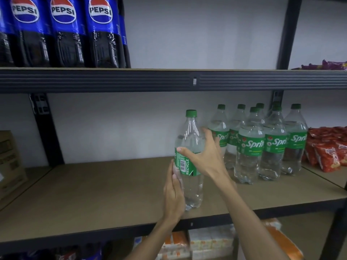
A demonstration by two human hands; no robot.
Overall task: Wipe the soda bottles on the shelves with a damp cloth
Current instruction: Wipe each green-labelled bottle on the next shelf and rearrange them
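Right hand (203,156) grips bottle (191,132), label reads RECYCLE; left hand (173,194) flat against it, cloth (177,176) barely visible. Pepsi bottles (63,34) above.

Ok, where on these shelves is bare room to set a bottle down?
Widest bare stretch: the middle shelf between the box at left and the held bottle. The upper shelf is bare from the Pepsi bottles to the post. Crowded: right of the held bottle, Sprite bottles stand packed beside snack bags.
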